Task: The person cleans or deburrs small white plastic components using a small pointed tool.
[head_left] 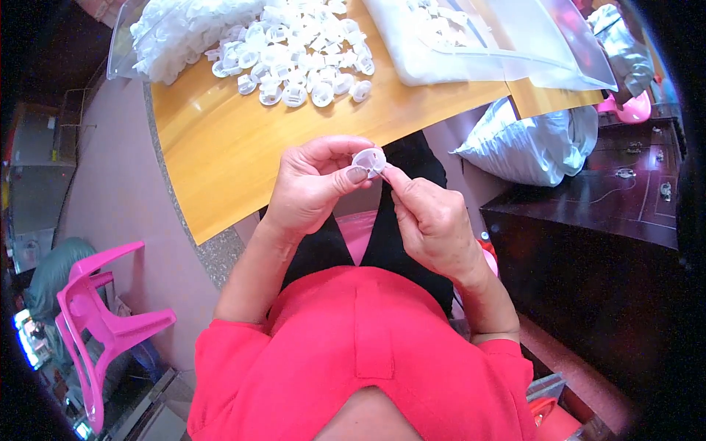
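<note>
Tabletop [220,158], wood-toned, running across the upper view, with its near edge slanting down toward the left. On it: one loose pile [309,59] of small white pieces, spread within forward reach, presumably so that single ones come easily to the fingers. Beside the pile, left: one clear tub [121,59], heaped with white bits too small to tell apart. Opposite, right: a second, wider clear bin [471,70], a few white pieces inside; the two containers flank the pile, perhaps to keep lots separate. Left hand [312,180]: grip pinched about one round white piece [370,159], held up before the body near the tabletop's edge, thumb across its face, likely to steady it in plain sight. Right hand [434,217]: index finger extended to the lower right rim of the piece, other fingers curled; whether that grip holds anything cannot be told. Such a placement probably lets one hand brace while the other works the rim. Off to the right: white sack [522,143], dark cabinet [581,206]. Lower left: pink chair [114,323].
</note>
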Action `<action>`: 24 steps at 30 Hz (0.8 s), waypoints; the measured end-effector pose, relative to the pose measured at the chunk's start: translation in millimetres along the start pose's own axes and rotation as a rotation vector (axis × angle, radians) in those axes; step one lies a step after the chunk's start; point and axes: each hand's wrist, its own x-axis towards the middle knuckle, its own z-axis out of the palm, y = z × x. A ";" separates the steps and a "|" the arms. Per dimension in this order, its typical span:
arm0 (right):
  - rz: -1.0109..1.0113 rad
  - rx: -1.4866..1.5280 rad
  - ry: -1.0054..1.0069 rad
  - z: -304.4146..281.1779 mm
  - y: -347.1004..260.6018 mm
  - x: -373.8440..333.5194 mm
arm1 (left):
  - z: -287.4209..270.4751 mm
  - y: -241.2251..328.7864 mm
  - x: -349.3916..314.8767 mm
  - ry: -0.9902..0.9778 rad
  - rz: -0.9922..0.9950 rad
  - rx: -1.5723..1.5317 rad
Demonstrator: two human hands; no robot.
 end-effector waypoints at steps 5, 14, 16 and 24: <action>-0.013 -0.045 -0.019 -0.3 2.2 -0.9 | -4.1 -2.0 -0.1 -0.018 -0.012 -0.008; -0.104 -0.102 -0.041 -2.2 7.9 -0.1 | 0.1 -2.7 -0.4 0.012 -0.058 -0.126; -0.080 -0.126 -0.053 -2.3 7.8 0.4 | 0.2 -3.2 -0.3 0.010 -0.054 -0.124; -0.014 0.091 -0.006 1.1 9.5 0.9 | 2.3 -6.3 0.2 -0.015 -0.001 -0.091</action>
